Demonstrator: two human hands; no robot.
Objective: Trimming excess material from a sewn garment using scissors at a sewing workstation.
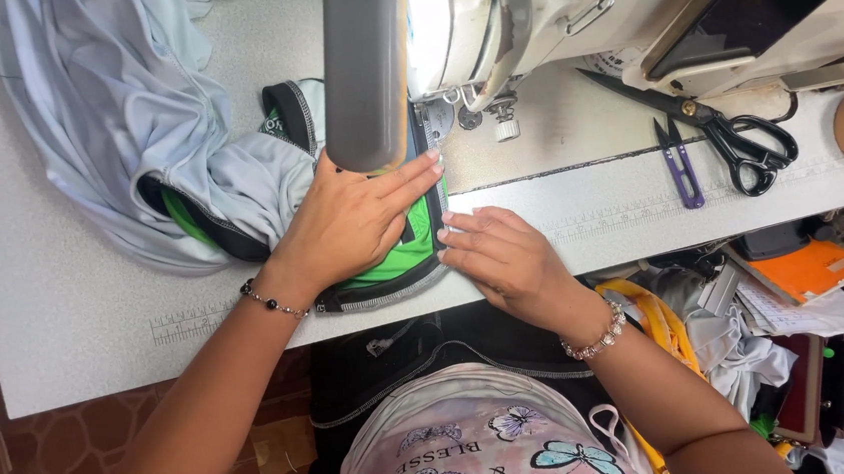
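Two hands flat on a green-and-black garment piece at the needle of a sewing machine; seam feed in hand.

Upper left of frame: pale blue fabric (121,110) bunched on the white table (56,306). Left of centre: left hand (356,222) lies palm down, fingers straight and together, pressing the green garment piece (399,259) with its black, grey-stitched edge onto the table just below the presser foot (438,120). Centre: right hand (504,256) rests just beside it, fingers bent and slightly apart, fingertips on the piece's right edge. Neither hand grips anything. Upper centre: sewing machine (544,7), lamp lit. Right: black scissors (725,128) and purple thread snips (679,167), well apart from the hands. Judgement: the next move likely calls for even pressure and a straight edge to the needle.
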